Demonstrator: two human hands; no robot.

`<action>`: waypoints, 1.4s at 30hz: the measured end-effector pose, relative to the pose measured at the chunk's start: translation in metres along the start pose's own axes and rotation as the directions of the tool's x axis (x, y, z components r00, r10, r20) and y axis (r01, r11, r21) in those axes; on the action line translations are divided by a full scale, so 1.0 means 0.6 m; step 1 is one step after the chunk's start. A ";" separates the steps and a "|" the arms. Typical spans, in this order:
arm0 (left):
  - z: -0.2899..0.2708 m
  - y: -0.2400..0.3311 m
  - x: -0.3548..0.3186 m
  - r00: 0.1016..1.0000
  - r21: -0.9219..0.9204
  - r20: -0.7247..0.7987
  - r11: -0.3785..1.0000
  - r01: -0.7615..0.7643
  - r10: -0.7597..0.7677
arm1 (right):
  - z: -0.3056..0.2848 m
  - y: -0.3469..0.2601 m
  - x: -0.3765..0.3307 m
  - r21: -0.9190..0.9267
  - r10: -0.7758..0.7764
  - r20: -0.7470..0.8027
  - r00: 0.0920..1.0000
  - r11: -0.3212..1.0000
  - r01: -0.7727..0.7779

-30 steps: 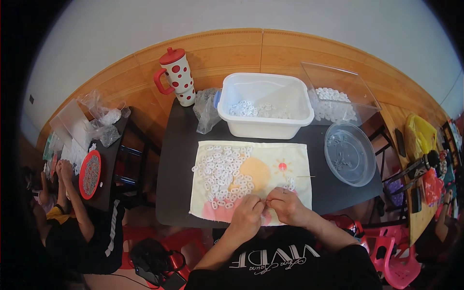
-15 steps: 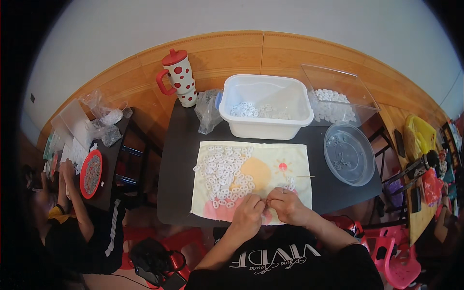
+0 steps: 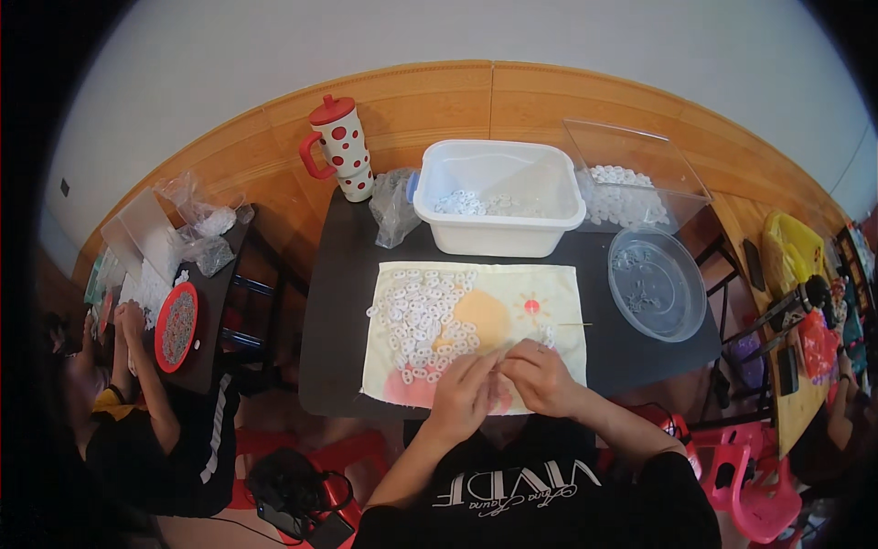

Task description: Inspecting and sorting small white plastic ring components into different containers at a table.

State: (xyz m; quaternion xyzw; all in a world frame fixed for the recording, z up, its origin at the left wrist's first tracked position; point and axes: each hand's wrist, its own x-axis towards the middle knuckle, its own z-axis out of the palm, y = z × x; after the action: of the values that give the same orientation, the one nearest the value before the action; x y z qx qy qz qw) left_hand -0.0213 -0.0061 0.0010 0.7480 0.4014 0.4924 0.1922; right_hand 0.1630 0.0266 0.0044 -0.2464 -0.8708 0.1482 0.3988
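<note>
Over the near edge of a pale yellow cloth (image 3: pixel 569 297), my left hand (image 3: pixel 464 392) and my right hand (image 3: pixel 540 377) meet fingertip to fingertip. Both are closed in a pinch; whatever sits between the fingers is too small and covered to make out. Left of them, many small white oval pieces with two holes (image 3: pixel 416 311) lie spread over the cloth. A few more white pieces (image 3: pixel 547 335) rest just beyond my right hand. At the cloth's right edge lies a thin, stick-like item (image 3: pixel 576 324).
Behind the cloth stands a white tub (image 3: pixel 498 240) with pieces inside. A round clear container (image 3: pixel 681 327) holds small grey bits at right, near a clear box (image 3: pixel 686 188) of white pieces. A spotted tumbler (image 3: pixel 346 151) and plastic bag (image 3: pixel 393 206) stand back left. Another person works at left.
My left fingers have straightened a little and shifted slightly away from me; my right hand has moved slightly the same way. The whole view has shifted a little. The pieces lie as before.
</note>
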 end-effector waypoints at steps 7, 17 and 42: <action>-0.138 0.141 0.070 0.945 -0.320 -0.262 0.905 -0.279 0.198 | -0.094 0.022 0.026 0.056 0.287 -0.287 0.914 0.957 -0.283; -0.153 0.265 0.059 0.856 -0.927 -0.241 0.153 -0.343 0.457 | -0.379 0.250 0.161 -0.228 0.279 -0.642 0.714 0.820 -0.525; -0.197 0.225 0.106 0.914 -0.785 -0.264 0.482 -0.390 0.310 | -0.126 0.050 0.128 -0.135 0.121 0.134 0.984 0.986 -0.103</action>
State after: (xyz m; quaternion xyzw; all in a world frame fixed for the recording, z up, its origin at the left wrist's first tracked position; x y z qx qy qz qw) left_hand -0.0587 -0.0501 0.1821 0.6138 -0.0286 0.6818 0.3970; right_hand 0.1873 0.0985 0.0871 -0.3086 -0.8895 0.1317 0.3102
